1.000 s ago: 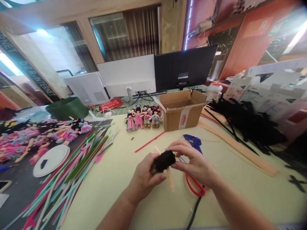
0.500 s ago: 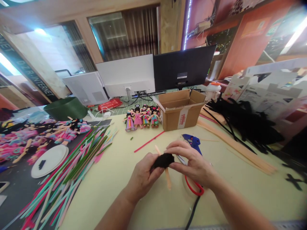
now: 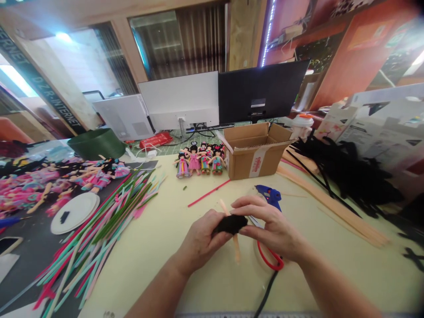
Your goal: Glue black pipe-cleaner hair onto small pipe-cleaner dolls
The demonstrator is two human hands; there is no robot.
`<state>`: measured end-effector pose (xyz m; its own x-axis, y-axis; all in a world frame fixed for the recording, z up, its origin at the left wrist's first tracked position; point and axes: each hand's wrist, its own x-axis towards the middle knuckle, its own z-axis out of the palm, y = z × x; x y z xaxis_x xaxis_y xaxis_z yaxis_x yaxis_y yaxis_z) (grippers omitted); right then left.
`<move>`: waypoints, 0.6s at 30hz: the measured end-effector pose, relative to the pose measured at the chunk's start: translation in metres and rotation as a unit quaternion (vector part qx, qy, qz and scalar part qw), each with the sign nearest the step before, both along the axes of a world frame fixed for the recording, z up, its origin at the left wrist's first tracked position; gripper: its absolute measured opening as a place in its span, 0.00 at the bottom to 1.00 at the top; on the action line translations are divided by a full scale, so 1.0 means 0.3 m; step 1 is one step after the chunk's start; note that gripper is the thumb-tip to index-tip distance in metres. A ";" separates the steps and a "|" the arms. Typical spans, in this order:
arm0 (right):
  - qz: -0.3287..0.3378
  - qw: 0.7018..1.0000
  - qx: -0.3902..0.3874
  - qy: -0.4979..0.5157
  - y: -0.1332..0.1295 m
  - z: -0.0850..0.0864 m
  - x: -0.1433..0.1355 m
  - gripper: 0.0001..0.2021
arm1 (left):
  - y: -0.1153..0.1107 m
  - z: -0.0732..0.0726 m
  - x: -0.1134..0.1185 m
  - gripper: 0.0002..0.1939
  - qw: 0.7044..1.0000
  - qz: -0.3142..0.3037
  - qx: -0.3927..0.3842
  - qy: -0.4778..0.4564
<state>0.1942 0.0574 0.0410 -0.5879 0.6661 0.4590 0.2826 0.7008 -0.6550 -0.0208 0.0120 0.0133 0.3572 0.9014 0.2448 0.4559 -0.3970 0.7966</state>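
A fuzzy black bundle (image 3: 232, 224) is held between both hands over the pale yellow tabletop. My left hand (image 3: 202, 238) grips its left end, thumb in front and fingers behind. My right hand (image 3: 265, 223) pinches its right end between thumb and fingers. A peach-coloured strip (image 3: 236, 249) sticks out below the bundle, and a peach tip shows above it. Scissors with red handles (image 3: 274, 261) lie partly under my right hand, beside a blue glue gun (image 3: 270, 195). The inner fingertips of my left hand are hidden.
Small dolls (image 3: 194, 161) stand beside an open cardboard box (image 3: 241, 163). Coloured fuzzy stems (image 3: 115, 221) and a white plate (image 3: 74, 214) are at left. Black stems (image 3: 347, 176) and peach strips (image 3: 338, 212) lie at right. A pink stem (image 3: 208, 193) lies ahead.
The whole view has shifted slightly, so things appear a little farther right. Both hands keep nearly the same hold on the black bundle.
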 end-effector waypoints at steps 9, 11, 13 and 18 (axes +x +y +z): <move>-0.006 1.000 0.017 -0.011 0.005 -0.009 -0.004 0.13 | 0.005 0.008 -0.005 0.15 1.000 0.001 -0.001 0.006; -0.008 1.000 0.020 -0.019 0.010 -0.016 -0.003 0.12 | 0.005 0.006 -0.005 0.16 1.000 0.002 0.002 0.014; -0.009 0.999 0.022 -0.028 0.014 -0.022 -0.002 0.11 | 0.006 0.003 -0.006 0.16 1.000 0.004 0.002 0.018; -0.006 0.998 0.022 -0.054 0.014 -0.027 -0.009 0.15 | 0.010 0.001 -0.009 0.15 0.999 0.011 0.016 0.027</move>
